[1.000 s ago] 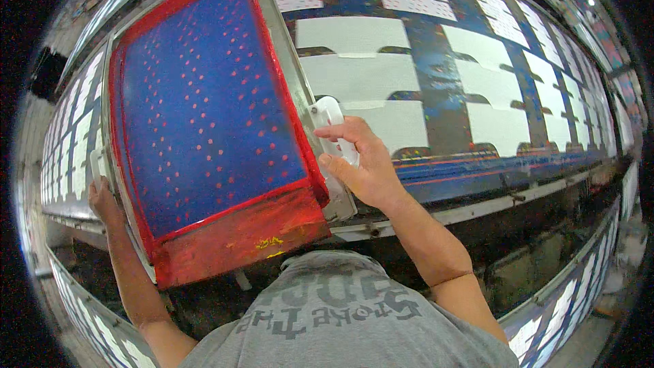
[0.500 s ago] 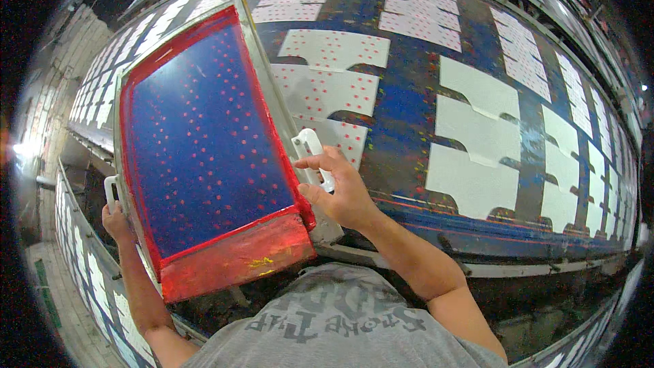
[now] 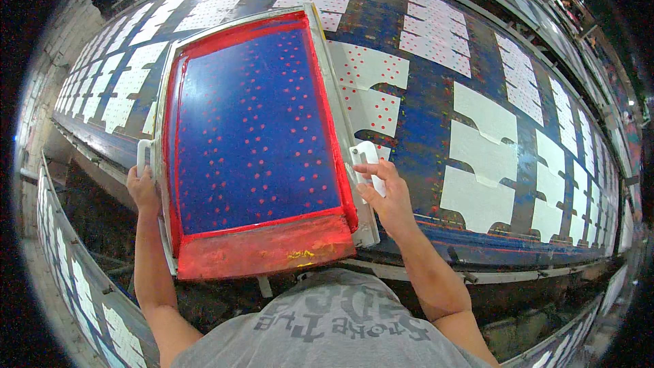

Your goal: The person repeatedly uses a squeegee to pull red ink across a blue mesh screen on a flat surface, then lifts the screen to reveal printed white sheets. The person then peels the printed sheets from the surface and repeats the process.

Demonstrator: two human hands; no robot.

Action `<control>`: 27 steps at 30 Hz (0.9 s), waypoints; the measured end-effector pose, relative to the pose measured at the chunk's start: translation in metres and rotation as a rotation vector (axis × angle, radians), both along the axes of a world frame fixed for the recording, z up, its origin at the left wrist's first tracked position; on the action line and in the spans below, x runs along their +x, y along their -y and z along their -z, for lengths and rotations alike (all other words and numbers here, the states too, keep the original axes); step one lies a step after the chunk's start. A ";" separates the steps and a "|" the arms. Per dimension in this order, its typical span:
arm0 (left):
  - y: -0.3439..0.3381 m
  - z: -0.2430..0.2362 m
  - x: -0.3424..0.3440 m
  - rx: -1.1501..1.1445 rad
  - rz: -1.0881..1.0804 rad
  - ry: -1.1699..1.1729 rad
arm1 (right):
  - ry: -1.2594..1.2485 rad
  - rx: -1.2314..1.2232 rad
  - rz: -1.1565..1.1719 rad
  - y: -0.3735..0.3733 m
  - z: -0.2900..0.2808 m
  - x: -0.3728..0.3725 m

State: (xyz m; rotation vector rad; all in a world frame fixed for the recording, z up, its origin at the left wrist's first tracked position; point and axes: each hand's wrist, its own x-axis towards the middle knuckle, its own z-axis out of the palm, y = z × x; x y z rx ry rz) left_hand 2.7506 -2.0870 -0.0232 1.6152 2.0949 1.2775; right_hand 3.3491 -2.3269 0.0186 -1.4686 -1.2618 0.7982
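Left fingers (image 3: 142, 181) grip the left handle (image 3: 141, 152); right fingers (image 3: 375, 169) curl round the right handle (image 3: 368, 152). One blue screen (image 3: 255, 129), two handles; screen's over the counter (image 3: 426, 99), farther right in view and straighter than half a second ago. Beside it: three dotted sheets (image 3: 373, 63) partly visible, then three plain sheets (image 3: 479, 153).

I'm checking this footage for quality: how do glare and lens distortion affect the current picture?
Head view: pale glare washes over the upper left of the blue printing screen, dulling its dots; head view: the long printing table bows in fisheye curves, with black corners; head view: the white cut panels at far right look squeezed and soft.
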 end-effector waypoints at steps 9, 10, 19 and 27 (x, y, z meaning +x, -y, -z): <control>-0.038 0.023 -0.007 -0.036 0.036 0.023 | -0.034 -0.055 0.020 0.000 0.000 -0.001; -0.041 0.026 -0.010 -0.037 0.027 -0.013 | 0.024 -0.034 0.021 0.000 -0.001 -0.001; -0.056 0.050 -0.035 -0.136 0.025 -0.225 | -0.069 -0.168 -0.031 0.000 0.010 0.002; -0.054 0.048 -0.014 -0.114 0.014 -0.159 | -0.237 -0.146 -0.013 -0.004 0.009 -0.002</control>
